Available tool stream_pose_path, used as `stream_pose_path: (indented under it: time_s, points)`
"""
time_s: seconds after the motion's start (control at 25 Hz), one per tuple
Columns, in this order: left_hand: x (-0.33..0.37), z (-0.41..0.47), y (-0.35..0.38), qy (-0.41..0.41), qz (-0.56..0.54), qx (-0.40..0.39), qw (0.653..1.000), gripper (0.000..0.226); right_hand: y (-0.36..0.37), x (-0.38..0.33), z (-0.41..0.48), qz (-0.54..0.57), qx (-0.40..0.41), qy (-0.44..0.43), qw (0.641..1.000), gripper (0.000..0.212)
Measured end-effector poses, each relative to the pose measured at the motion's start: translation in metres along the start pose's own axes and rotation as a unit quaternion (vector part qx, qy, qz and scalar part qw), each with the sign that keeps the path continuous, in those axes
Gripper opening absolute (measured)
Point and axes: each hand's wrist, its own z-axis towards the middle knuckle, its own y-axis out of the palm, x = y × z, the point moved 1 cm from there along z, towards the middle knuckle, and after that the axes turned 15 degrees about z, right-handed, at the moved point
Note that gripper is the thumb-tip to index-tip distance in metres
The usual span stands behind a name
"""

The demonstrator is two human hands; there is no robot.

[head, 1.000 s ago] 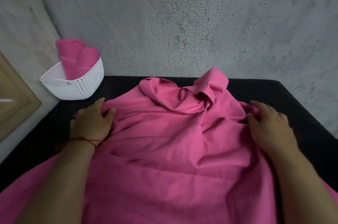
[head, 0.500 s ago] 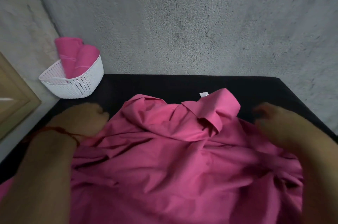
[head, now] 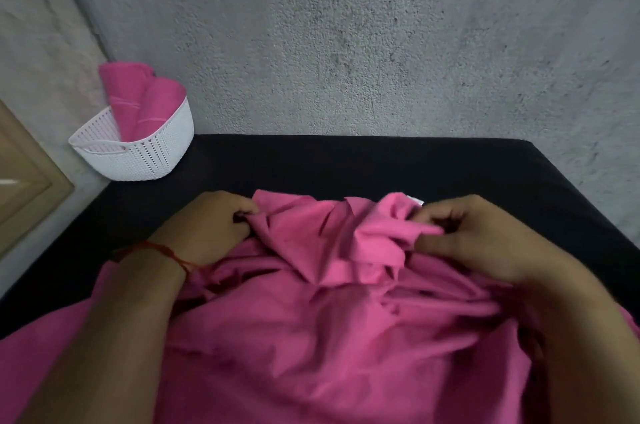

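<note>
We can see only the far, bunched edge of the pink cloth (head: 329, 319) clearly; the rest spills over the black table (head: 346, 164) toward us and runs out of the bottom of the view, and a small white tag (head: 417, 201) at its top right is too small to read. Our left hand (head: 207, 233) grips a fold of the cloth with curled fingers, and our right hand (head: 474, 236) pinches the crumpled edge. At the table's far left corner a white perforated basket (head: 145, 153) holds two rolled pink cloths (head: 138, 101) standing upright.
</note>
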Motion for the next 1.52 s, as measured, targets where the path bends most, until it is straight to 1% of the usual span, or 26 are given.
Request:
stream_pose_path:
  time_s: [0.08,0.16,0.2,0.28,0.36,0.4,0.44,0.48,0.52,0.56,0.64,0.72,0.76,0.8,0.88,0.92,0.96,1.0,1.04,1.08,1.16,1.24,1.28,1.36,1.44,1.52]
  points:
    - [0.016,-0.017,-0.025,0.042,-0.011,-0.147,0.988,0.028,-0.001,-0.016,-0.015,-0.060,-0.140,0.060,0.986,0.024]
    - [0.029,-0.033,-0.049,0.068,-0.047,-0.275,0.958,0.019,-0.007,-0.034,-0.029,-0.119,-0.183,0.110,0.970,0.038]
    - [0.034,-0.037,-0.057,0.066,-0.084,-0.279,0.954,0.016,-0.010,-0.041,-0.031,-0.138,-0.152,0.112,0.972,0.046]
    - [0.040,-0.030,-0.056,0.041,-0.152,-0.166,0.974,0.011,-0.010,-0.045,-0.022,-0.170,-0.002,0.049,0.984,0.054]
    - [0.042,-0.012,-0.037,-0.031,-0.163,-0.020,0.986,0.024,0.002,-0.038,-0.004,-0.111,0.156,-0.001,0.981,0.043]
    - [0.042,-0.005,-0.026,-0.073,-0.156,0.011,0.985,0.027,0.013,-0.032,0.005,-0.041,0.185,-0.011,0.982,0.030]
    - [0.044,-0.001,-0.014,-0.100,-0.137,0.015,0.985,0.029,0.024,-0.024,0.011,0.021,0.176,0.001,0.984,0.015]
    - [0.045,0.001,-0.005,-0.113,-0.107,-0.001,0.988,0.031,0.030,-0.016,0.014,0.026,0.135,0.026,0.990,0.024]
    - [0.046,0.000,-0.001,-0.117,-0.082,-0.022,0.989,0.032,0.032,-0.011,0.014,-0.024,0.085,0.055,0.995,0.039]
    - [0.045,-0.001,-0.001,-0.114,-0.069,-0.039,0.990,0.032,0.032,-0.009,0.012,-0.082,0.040,0.082,0.992,0.045]
    - [0.040,-0.002,-0.005,-0.102,-0.064,-0.082,0.989,0.033,0.028,-0.014,0.008,-0.127,-0.016,0.107,0.986,0.024]
    - [0.029,-0.002,-0.011,-0.136,-0.122,-0.134,0.974,0.040,0.016,-0.017,0.005,-0.052,0.016,0.100,0.993,0.005]
    - [0.023,-0.004,-0.017,-0.189,-0.195,-0.117,0.955,0.042,0.009,-0.016,0.003,0.002,0.077,0.089,0.993,0.004]
    - [0.016,-0.006,-0.022,-0.258,-0.291,-0.071,0.918,0.038,-0.001,-0.013,0.002,0.066,0.161,0.077,0.982,0.004]
    - [0.003,-0.009,-0.030,-0.360,-0.491,0.077,0.789,0.014,-0.018,-0.004,0.000,0.191,0.343,0.049,0.918,0.005]
    - [-0.003,-0.007,-0.030,-0.370,-0.566,0.142,0.723,0.009,-0.023,-0.001,-0.001,0.231,0.408,0.031,0.883,0.008]
    - [-0.007,-0.005,-0.031,-0.365,-0.614,0.186,0.674,0.013,-0.024,0.001,-0.001,0.260,0.437,0.015,0.861,0.011]
    - [-0.009,-0.002,-0.029,-0.350,-0.637,0.210,0.654,0.014,-0.022,0.002,0.000,0.284,0.446,0.005,0.849,0.014]
    - [-0.008,0.002,-0.026,-0.334,-0.639,0.211,0.660,0.015,-0.021,0.002,0.001,0.304,0.446,-0.001,0.842,0.017]
    - [-0.004,0.004,-0.024,-0.327,-0.619,0.198,0.686,0.018,-0.020,0.001,0.003,0.322,0.443,-0.005,0.837,0.018]
    - [0.002,0.003,-0.019,-0.332,-0.473,0.172,0.798,0.022,-0.017,-0.009,0.001,0.331,0.418,0.003,0.846,0.014]
    - [0.002,-0.001,-0.019,-0.317,-0.249,0.165,0.900,0.028,-0.019,-0.012,-0.002,0.285,0.357,0.047,0.888,0.020]
    - [0.003,-0.004,-0.024,-0.309,-0.173,0.164,0.921,0.029,-0.019,-0.013,-0.004,0.233,0.331,0.076,0.911,0.024]
    - [0.005,-0.012,-0.035,-0.296,-0.115,0.160,0.935,0.035,-0.023,-0.016,-0.011,0.082,0.287,0.104,0.949,0.023]
    - [0.008,-0.018,-0.048,-0.288,-0.128,0.143,0.938,0.049,-0.024,-0.026,-0.015,-0.045,0.247,0.115,0.961,0.022]
    - [0.010,-0.022,-0.057,-0.292,-0.186,0.100,0.933,0.045,-0.021,-0.038,-0.021,-0.028,0.207,0.106,0.972,0.033]
